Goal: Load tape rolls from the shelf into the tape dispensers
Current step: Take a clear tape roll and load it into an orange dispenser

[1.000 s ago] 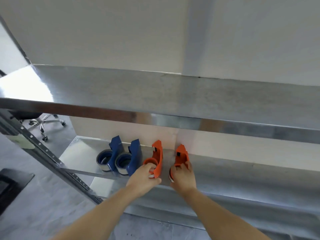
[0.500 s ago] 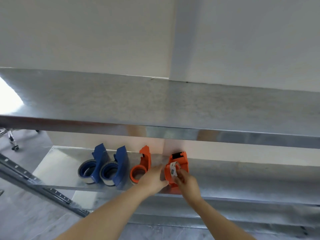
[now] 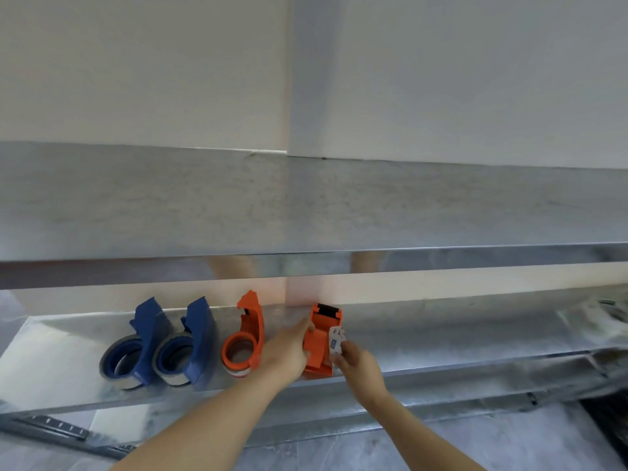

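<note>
On the lower metal shelf [image 3: 441, 338] stand two blue tape dispensers [image 3: 142, 348] [image 3: 190, 345], each with a roll inside, and an orange dispenser [image 3: 246, 338] with a roll. A second orange dispenser [image 3: 321, 338] stands to their right, near the shelf's front edge. My left hand [image 3: 287, 351] grips its left side. My right hand [image 3: 355, 360] pinches a small white and blue paper label [image 3: 335, 339] against its right side. Whether this dispenser holds a roll is hidden.
A wide upper metal shelf [image 3: 306, 205] juts out above and shades the lower one. A white wall with a corner edge [image 3: 289, 79] rises behind. Blurred items [image 3: 608, 314] lie at the lower shelf's far right. Grey floor [image 3: 509, 443] shows below.
My left hand left the third dispenser and took the right orange one, which turned back-up. My right hand shifted to its side and now pinches the label. The view swung right.
</note>
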{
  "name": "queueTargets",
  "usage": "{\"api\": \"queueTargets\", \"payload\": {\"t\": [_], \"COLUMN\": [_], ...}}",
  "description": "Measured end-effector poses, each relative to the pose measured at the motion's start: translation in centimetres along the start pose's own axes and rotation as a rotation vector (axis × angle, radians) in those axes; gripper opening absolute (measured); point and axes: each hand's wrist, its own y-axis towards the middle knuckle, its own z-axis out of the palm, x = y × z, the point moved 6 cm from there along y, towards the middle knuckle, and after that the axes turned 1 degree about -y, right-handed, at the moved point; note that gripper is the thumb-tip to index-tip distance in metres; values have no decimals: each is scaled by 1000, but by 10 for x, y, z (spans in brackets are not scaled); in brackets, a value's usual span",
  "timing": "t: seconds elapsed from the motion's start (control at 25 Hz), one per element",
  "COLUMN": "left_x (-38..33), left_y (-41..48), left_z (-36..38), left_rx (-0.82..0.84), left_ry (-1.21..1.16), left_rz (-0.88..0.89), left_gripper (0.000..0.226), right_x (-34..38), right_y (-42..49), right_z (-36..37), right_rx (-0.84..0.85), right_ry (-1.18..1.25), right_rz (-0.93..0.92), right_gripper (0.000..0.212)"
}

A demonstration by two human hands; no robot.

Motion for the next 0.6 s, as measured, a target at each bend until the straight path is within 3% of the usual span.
{"api": "queueTargets", "payload": {"t": [0.24,0.36,0.48,0.6], "left_x": [-1,-15,-44,-93], "left_y": [6,16,28,32], "left_z": [-3,-15,-15,-3], "left_rx": [62,29,64,122], "left_ry": [-5,-21,9,30], "left_rz": [44,87,115,203], "left_gripper": [62,60,62,69], "right_x": [-11,-18,-30,-51], "right_y": [-9,-21,-45,-71], "right_z": [-42,-72,-106,-144], "right_rx": [-95,-175,-287,-370], "right_ry": [-37,-48,15,-10], "right_rz": [33,57,127,164], "right_gripper": [38,30,17,29]}}
